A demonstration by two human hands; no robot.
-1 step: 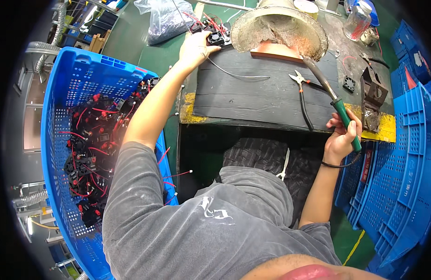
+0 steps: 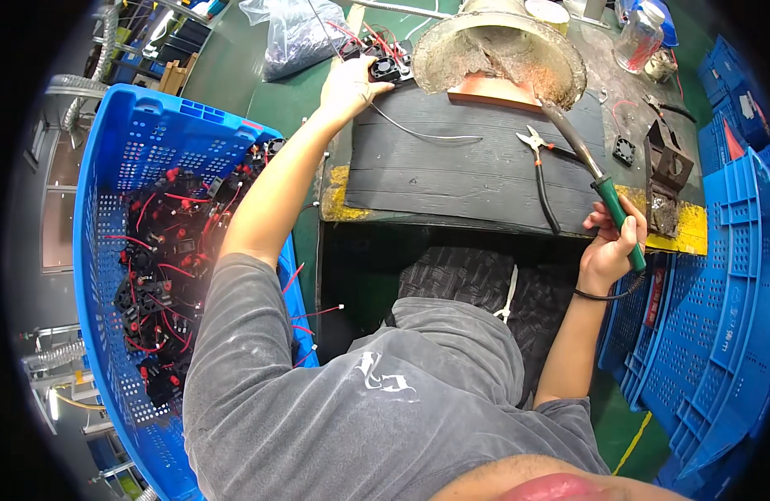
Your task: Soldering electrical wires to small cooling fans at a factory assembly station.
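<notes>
My right hand (image 2: 612,246) is closed round the green handle of a soldering iron (image 2: 608,194). The iron's tip rests by a copper-coloured bar (image 2: 497,92) at the mouth of a crusty metal hood. At the far left of the bench, my left hand (image 2: 349,90) has a thin grey solder wire (image 2: 426,135) running through it, its loose end lying over the black board. That hand's thumb and forefinger are spread at a small black fan (image 2: 386,68) in a cluster with red wires. Its other fingers are hidden.
Cutting pliers (image 2: 538,171) lie on the black board (image 2: 451,184). A blue crate (image 2: 97,250) of wired black parts stands at left. Rightward are a single fan (image 2: 623,151), a rusty iron stand (image 2: 670,163) and blue crates (image 2: 694,334). The hood (image 2: 435,63) overhangs the bench.
</notes>
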